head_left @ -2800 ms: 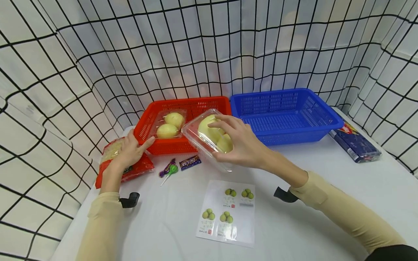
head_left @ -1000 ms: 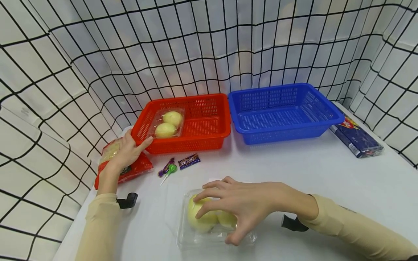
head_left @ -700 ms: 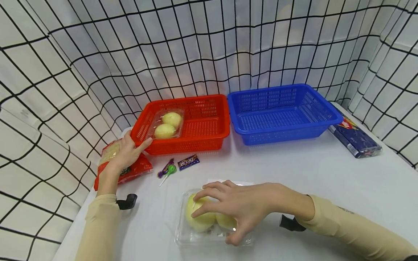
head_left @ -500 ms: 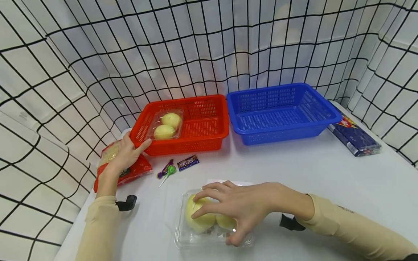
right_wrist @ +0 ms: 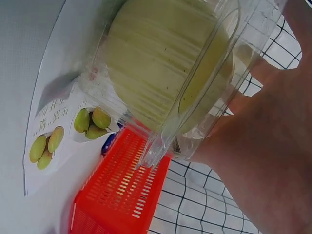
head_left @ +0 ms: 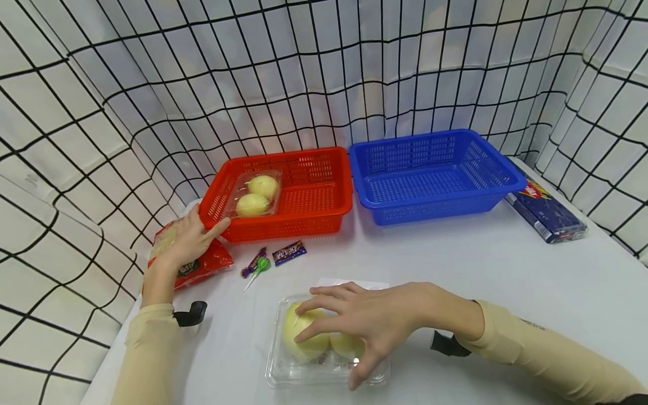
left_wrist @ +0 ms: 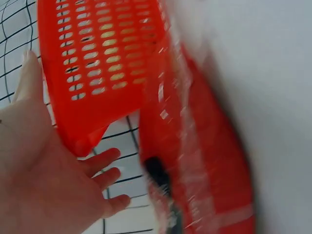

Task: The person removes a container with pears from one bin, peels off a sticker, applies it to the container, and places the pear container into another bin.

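My right hand [head_left: 377, 318] spans a clear plastic container [head_left: 283, 368], thumb at its near side and fingers spread over the lid. Pale yellow round fruits [head_left: 304, 340] sit inside. A white sheet [right_wrist: 36, 183] printed with green fruit lies partly under the container. Whether the container rests on it is hidden. At the left end of a red basket [head_left: 288, 228], my left hand [head_left: 189, 242] touches the corner with its fingers loosely extended. The basket holds another clear container with two pale yellow fruits [head_left: 253, 206]. Below that hand lies a red plastic bag [head_left: 210, 265].
A blue basket [head_left: 435, 211] stands right of the red one. Beside it lies a dark blue pack [head_left: 549, 211]. A green lollipop [head_left: 263, 264], a purple-wrapped candy [head_left: 253, 263] and a small bar [head_left: 289, 253] lie before the red basket. Black netting [head_left: 329, 93] encloses the table.
My right hand has brought the container from above the red basket down to the near middle, over the printed sheet. Both hands have stayed nearly still over the last second.
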Available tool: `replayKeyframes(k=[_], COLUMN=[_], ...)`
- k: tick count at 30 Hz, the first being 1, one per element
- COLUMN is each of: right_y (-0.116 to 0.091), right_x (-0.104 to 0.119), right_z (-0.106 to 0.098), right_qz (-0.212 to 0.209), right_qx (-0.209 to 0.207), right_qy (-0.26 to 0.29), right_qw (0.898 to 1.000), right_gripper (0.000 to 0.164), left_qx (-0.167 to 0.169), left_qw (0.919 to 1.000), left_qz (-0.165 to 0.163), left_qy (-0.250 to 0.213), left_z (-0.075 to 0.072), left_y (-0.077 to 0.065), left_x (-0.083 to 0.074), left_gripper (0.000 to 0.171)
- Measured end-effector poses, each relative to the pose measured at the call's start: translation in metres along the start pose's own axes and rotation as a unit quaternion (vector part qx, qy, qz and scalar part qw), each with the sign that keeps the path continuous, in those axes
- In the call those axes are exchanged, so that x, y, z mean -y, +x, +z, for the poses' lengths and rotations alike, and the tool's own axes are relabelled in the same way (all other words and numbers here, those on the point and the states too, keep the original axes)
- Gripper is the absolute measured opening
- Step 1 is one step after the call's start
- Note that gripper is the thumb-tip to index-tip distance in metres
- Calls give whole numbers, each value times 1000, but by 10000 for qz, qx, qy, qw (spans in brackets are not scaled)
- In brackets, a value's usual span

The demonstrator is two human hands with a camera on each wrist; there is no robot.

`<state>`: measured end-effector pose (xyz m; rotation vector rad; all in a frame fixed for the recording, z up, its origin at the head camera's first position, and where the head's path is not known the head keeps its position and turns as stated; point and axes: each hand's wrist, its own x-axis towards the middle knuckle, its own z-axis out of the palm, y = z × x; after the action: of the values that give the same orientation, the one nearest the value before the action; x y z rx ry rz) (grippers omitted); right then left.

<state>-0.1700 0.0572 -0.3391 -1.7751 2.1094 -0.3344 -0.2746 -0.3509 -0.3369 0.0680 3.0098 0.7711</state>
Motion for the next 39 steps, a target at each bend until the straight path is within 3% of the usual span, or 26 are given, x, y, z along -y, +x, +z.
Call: replayKeyframes(k=[4,6,11,19,23,27,30,33,36,39], right_y=[0,-1,-10,-20,-23,-25,-26,-28,-30,-29], right_x=[0,-2,-13,-38,-54,-69,-78,-85,-89,-91], right_z=[1,-1,-14,-30,-31,-30,-28,-26,-23,-20], right_qz=[-92,-36,514,1256,1447,1629,1776,1899,1872,1728], right_qx=[-12,-74,-302,-416,-552,-699,-790,-789,-751,-653], right_qy=[75,81,262,679,866,1117,1085,930,776,708], right_qw=[9999,9999,9979,9889,9841,9778,9749,9742,9764,9802], right_gripper=[80,77,69,62,58,54,52,48,44,39], left_qx=[282,335,226,25,351,966,1814,2795,3582,4167], left_qw=[9974,9972,9978,9950,9943,9883,9749,9517,9271,9056], left_qz=[-110,-66,146,438,773,1126,1288,1261,1092,785], left_qy=[647,667,603,898,646,353,97,-175,-119,47], left_z=[-9,-13,-20,-21,-18,-17,-15,-10,0,11], left_y=[-13,-18,-24,-30,-37,-47,-53,-57,-57,-57], left_x=[-3,-9,-25,-55,-75,-95,-108,-116,-122,-126], left_gripper=[105,101,89,75,62,50,45,44,49,51])
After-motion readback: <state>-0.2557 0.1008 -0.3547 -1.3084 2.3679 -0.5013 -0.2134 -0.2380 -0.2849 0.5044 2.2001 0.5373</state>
